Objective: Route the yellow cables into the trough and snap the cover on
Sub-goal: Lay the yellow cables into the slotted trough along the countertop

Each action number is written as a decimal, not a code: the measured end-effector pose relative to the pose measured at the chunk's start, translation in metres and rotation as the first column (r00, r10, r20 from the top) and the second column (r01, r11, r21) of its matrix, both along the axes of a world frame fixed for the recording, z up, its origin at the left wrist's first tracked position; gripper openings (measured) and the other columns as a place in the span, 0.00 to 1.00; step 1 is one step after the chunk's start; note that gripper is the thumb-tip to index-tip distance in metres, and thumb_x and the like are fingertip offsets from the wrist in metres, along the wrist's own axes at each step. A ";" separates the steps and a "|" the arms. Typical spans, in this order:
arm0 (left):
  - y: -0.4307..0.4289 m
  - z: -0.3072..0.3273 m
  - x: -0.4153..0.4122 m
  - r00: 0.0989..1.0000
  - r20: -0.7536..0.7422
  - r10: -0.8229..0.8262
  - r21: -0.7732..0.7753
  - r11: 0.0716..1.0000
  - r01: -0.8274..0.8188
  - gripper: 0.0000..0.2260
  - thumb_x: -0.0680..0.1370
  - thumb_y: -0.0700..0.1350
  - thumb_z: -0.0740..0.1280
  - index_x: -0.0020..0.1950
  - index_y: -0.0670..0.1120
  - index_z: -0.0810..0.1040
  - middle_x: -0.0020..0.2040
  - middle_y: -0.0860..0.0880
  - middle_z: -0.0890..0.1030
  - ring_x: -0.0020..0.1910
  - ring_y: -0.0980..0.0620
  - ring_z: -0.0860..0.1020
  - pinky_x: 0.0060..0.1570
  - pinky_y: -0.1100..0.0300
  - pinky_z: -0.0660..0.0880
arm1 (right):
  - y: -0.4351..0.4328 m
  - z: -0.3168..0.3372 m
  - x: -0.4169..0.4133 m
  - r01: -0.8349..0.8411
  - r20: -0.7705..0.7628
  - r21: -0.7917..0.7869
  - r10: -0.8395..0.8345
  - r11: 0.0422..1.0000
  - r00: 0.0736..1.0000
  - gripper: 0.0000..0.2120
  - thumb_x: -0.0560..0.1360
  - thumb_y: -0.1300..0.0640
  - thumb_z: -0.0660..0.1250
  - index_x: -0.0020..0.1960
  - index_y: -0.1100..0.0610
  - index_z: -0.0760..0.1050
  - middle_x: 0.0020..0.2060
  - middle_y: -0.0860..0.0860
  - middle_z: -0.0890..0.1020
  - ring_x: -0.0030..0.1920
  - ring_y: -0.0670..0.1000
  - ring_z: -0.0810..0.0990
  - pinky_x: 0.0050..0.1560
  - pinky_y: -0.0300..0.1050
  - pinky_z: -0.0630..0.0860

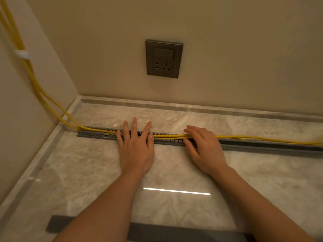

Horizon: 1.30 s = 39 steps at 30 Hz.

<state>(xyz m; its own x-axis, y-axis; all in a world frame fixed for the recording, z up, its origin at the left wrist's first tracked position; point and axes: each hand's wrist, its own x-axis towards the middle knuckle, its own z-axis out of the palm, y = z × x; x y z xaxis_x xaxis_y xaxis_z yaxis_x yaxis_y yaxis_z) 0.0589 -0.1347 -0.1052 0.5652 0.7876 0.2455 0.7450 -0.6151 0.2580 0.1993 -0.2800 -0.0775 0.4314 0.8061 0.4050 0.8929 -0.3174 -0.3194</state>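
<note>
A grey slotted trough (94,134) lies across the marble floor, parallel to the back wall. Yellow cables (52,103) come down the left wall, enter the trough's left end and run along it to the right edge of view. My left hand (135,147) lies flat with spread fingers across the trough and the cables. My right hand (204,147) pinches the cables at the trough's top, thumb on the near side. Right of that hand the cables (262,138) ride above the trough. The flat grey cover (174,232) lies on the floor near me, partly hidden by my forearms.
A grey wall socket (164,58) sits on the back wall above the trough. A white tie (22,54) binds the cables on the left wall. A marble skirting (192,106) runs along the wall base.
</note>
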 end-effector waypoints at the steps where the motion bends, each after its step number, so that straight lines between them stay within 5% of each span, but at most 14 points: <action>1: 0.000 0.000 0.000 1.000 -0.002 0.000 -0.001 1.000 0.000 0.20 0.80 0.56 0.47 0.72 0.60 0.61 0.76 0.48 0.59 0.75 0.43 0.52 0.72 0.44 0.46 | -0.009 0.000 0.006 0.004 0.010 -0.030 -0.004 1.000 1.000 0.17 0.75 0.52 0.62 0.59 0.59 0.76 0.58 0.55 0.80 0.56 0.56 0.78 0.57 0.50 0.72; 11: -0.001 0.002 0.001 1.000 -0.019 0.017 -0.007 1.000 -0.017 0.19 0.81 0.56 0.48 0.71 0.59 0.63 0.75 0.47 0.60 0.75 0.43 0.52 0.73 0.44 0.45 | -0.027 -0.003 0.013 -0.083 0.062 -0.059 0.087 0.995 0.994 0.21 0.75 0.47 0.58 0.66 0.53 0.73 0.64 0.53 0.76 0.65 0.51 0.73 0.63 0.50 0.69; 28: -0.002 0.006 0.001 1.000 -0.025 0.007 -0.031 0.999 -0.008 0.19 0.80 0.55 0.50 0.70 0.56 0.67 0.74 0.47 0.64 0.75 0.43 0.53 0.73 0.43 0.46 | -0.031 -0.009 0.011 -0.135 0.249 0.219 0.079 0.966 0.965 0.11 0.70 0.57 0.67 0.48 0.59 0.83 0.45 0.53 0.85 0.47 0.50 0.84 0.47 0.46 0.80; 36: -0.002 0.007 0.001 1.000 -0.029 -0.002 -0.042 0.999 0.001 0.20 0.80 0.55 0.48 0.70 0.56 0.67 0.74 0.48 0.64 0.74 0.43 0.53 0.73 0.43 0.46 | -0.028 -0.006 0.013 -0.076 0.155 -0.008 0.076 0.997 0.985 0.24 0.73 0.50 0.61 0.67 0.57 0.71 0.67 0.53 0.72 0.70 0.51 0.66 0.71 0.51 0.60; 39: -0.002 0.007 0.001 1.000 -0.027 -0.008 -0.043 0.999 0.006 0.20 0.80 0.55 0.48 0.69 0.56 0.68 0.74 0.48 0.64 0.74 0.43 0.53 0.73 0.43 0.46 | -0.029 -0.006 0.011 -0.005 0.115 0.023 0.003 1.000 0.993 0.23 0.72 0.49 0.61 0.63 0.58 0.75 0.62 0.54 0.77 0.65 0.52 0.73 0.67 0.52 0.68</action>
<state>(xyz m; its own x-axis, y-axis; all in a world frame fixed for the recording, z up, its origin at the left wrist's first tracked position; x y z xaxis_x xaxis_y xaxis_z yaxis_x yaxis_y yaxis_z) 0.0597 -0.1371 -0.0981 0.5768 0.7932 0.1955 0.7480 -0.6090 0.2639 0.2101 -0.3086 -0.0830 0.3776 0.7976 0.4703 0.9254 -0.3076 -0.2213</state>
